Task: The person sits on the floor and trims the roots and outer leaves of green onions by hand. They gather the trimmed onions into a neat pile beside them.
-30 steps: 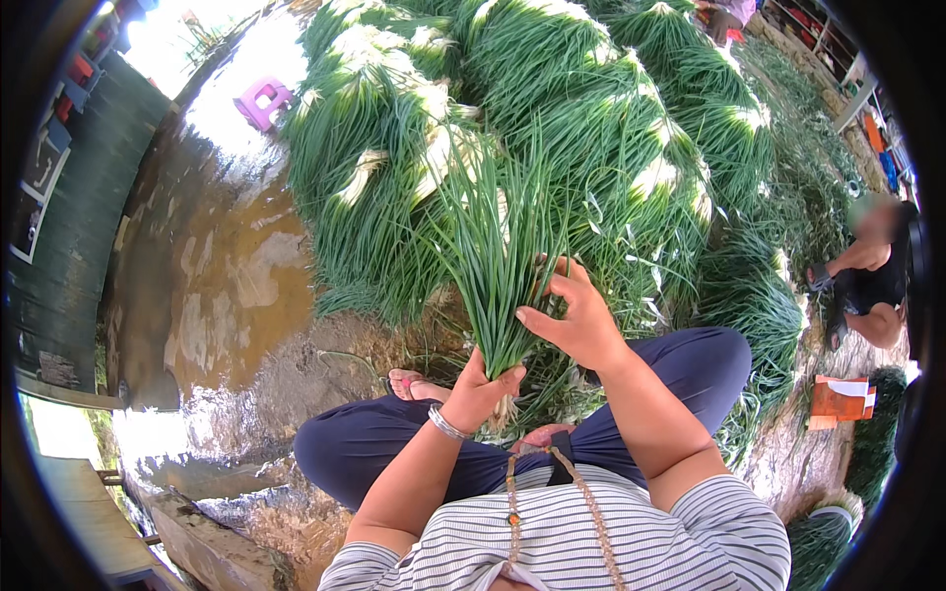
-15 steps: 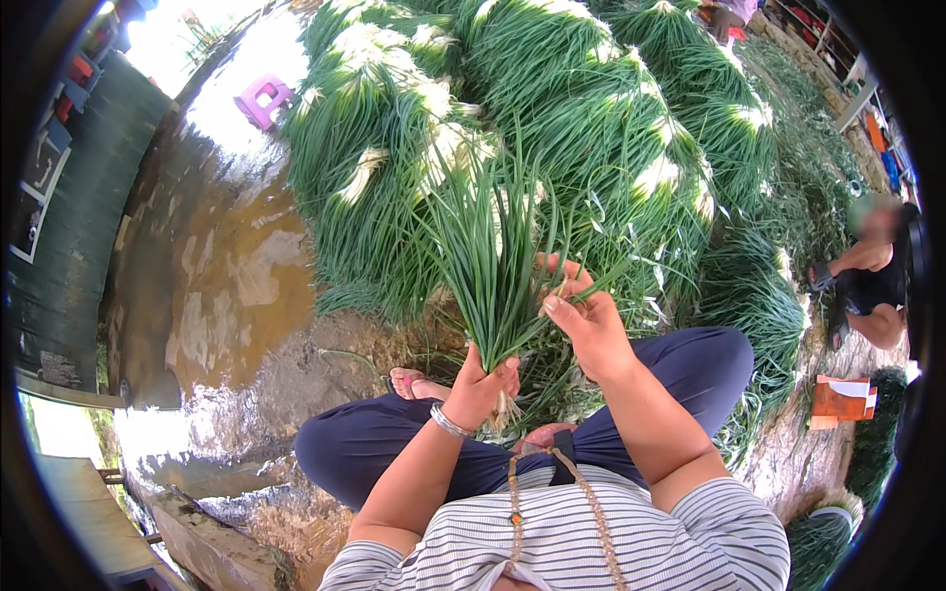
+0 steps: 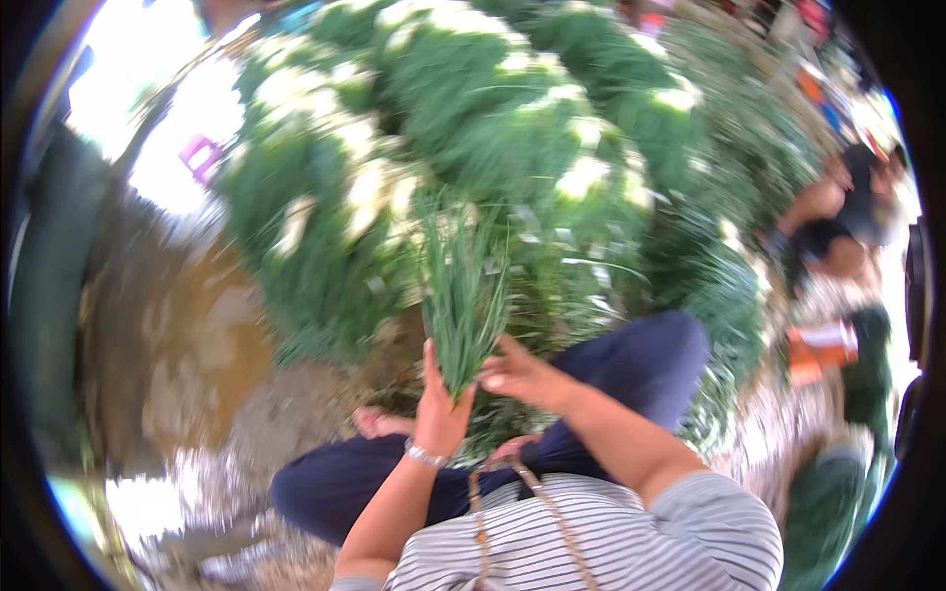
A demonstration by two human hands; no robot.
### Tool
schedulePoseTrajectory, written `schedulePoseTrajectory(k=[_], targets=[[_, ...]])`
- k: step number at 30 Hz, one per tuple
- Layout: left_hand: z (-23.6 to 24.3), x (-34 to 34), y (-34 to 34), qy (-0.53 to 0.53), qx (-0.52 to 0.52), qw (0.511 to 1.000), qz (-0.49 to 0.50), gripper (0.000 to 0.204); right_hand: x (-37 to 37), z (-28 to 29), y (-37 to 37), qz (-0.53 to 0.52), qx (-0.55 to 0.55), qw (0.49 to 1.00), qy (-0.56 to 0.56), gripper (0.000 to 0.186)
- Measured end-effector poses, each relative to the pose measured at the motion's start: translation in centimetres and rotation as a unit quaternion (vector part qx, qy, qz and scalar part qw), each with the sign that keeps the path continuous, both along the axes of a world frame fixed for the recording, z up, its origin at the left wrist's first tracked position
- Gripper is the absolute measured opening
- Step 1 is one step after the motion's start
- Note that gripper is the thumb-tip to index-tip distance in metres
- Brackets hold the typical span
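A bunch of green onions stands upright in front of me, its long leaves fanning away toward the heaps. My left hand, with a bracelet at the wrist, is wrapped round the bunch near its lower end; the root ends are hidden. At the right side of the bunch is my right hand, its fingers bent toward the leaves. Motion smears those fingers, so whether they pinch anything cannot be made out.
Large heaps of green onions with white ends lie ahead. A purple stool stands on the wet floor at far left. To the right are a seated person, an orange-and-white box and more onions.
The whole view has shifted and blurred. My right hand has come down from the upper leaves to the lower right side of the bunch. My left hand keeps its hold.
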State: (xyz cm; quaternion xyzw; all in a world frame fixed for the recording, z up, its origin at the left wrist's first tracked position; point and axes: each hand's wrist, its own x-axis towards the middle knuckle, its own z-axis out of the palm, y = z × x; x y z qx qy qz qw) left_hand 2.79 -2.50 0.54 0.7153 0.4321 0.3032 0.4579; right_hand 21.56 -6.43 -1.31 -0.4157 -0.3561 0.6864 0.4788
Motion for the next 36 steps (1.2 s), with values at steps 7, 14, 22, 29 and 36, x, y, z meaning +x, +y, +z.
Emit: schedulePoseTrajectory(k=[7, 14, 22, 29, 36], targets=[[3.8, 2.7, -0.5, 0.003, 0.018, 0.989, -0.146, 0.085, 4.0, 10.9, 2.5, -0.151, 0.114, 0.945, -0.267, 0.045], [10.6, -4.2, 12.9, -0.597, -0.170, 0.781, 0.064, 0.037, 26.2, 19.7, -1.1, -0.089, 0.249, 0.471, -0.842, 0.088], [8.9, -17.3, 20.4, -0.879, -0.142, 0.455, 0.005, 0.017, 31.4, 12.2, 5.2, 0.083, -0.107, 0.517, -0.845, 0.065], [9.3, -19.7, 26.9, -0.841, -0.119, 0.522, 0.071, 0.013, 10.1, -1.3, 25.3, 0.289, 0.245, 0.590, -0.713, 0.043], [3.4, -15.8, 30.0, -0.608, -0.216, 0.722, 0.249, 0.009, -0.5, -7.6, 42.2, 0.099, 0.314, 0.626, -0.707, 0.034]])
